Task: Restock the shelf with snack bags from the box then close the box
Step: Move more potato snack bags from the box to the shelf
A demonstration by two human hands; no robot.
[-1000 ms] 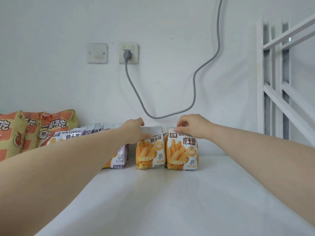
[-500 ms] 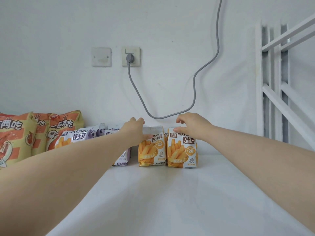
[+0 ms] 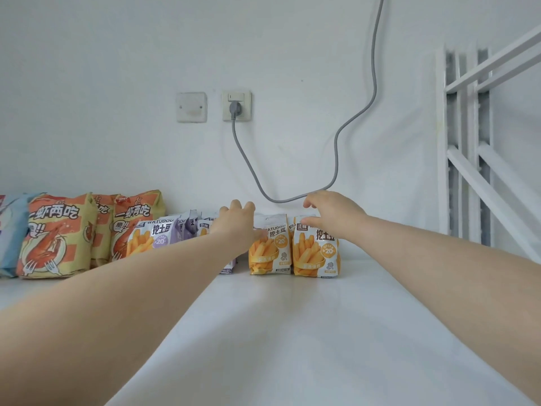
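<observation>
While both arms reach across the smooth white shelf (image 3: 292, 332), two glossy orange snack bags stand upright side by side at the fingertips. At the left orange bag (image 3: 270, 250), the left hand (image 3: 237, 227) has its fingers spread loosely over the crimped top edge and its thumb on the front, not clenched. Above the right orange bag (image 3: 316, 250), the right hand (image 3: 333, 215) is released, fingers parted. Beyond the left hand lie purple bags (image 3: 158, 232) and crinkly shrimp-print bags (image 3: 55, 235).
</observation>
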